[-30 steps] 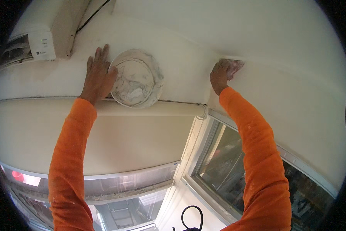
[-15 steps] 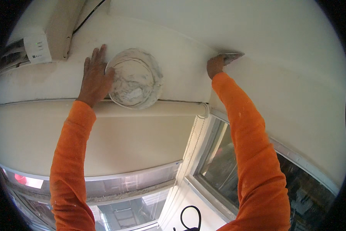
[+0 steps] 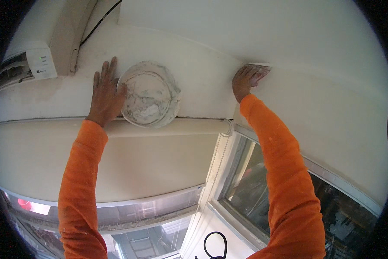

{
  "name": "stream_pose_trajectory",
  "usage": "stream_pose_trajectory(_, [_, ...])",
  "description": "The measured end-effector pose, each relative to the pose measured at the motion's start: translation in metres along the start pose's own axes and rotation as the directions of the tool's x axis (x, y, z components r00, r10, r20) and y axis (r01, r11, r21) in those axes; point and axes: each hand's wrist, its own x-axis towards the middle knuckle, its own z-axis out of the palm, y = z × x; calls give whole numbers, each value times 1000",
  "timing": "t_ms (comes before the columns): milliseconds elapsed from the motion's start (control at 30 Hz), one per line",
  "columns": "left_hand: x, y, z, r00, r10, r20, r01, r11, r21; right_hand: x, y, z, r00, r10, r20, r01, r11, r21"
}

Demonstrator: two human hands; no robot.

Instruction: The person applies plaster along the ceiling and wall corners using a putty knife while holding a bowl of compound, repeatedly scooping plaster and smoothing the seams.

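Note:
My left hand [image 3: 104,95] has its fingers spread upward, flat against the white wall. Its thumb overlaps the left edge of a round, pale dish [image 3: 150,94] smeared with whitish plaster; what supports the dish cannot be made out. The dish overlaps the upper edge of the rolled blind. Farther right, my right hand [image 3: 244,82] is closed on a scraper [image 3: 260,74], a flat, tapered blade with a reddish-brown face. Its far edge touches the corner line where wall and ceiling meet. The scraper's grip is hidden under my fingers.
A cream roller blind [image 3: 159,166] hangs below the dish, its bead chain [image 3: 216,157] at the right end. A framed window [image 3: 250,185] stands under my right forearm. At upper left are a white unit [image 3: 41,64] with a green light and a black cable [image 3: 100,22]. A black loop [image 3: 215,245] shows at the bottom.
My right hand has turned the scraper so more of its flat face shows, with the fingers now spread along it. The whole view has shifted slightly; my left hand stays by the dish.

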Motion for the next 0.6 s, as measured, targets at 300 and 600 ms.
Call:
stream_pose_trajectory(300, [2,-6,7,999,-35,-6,35,998,46,10,8,-24,861,-372,348,350,928,125])
stream_pose_trajectory(600, [2,0,0,999,-34,18,34,999,20,-1,21,-6,980,-161,121,155,986,58])
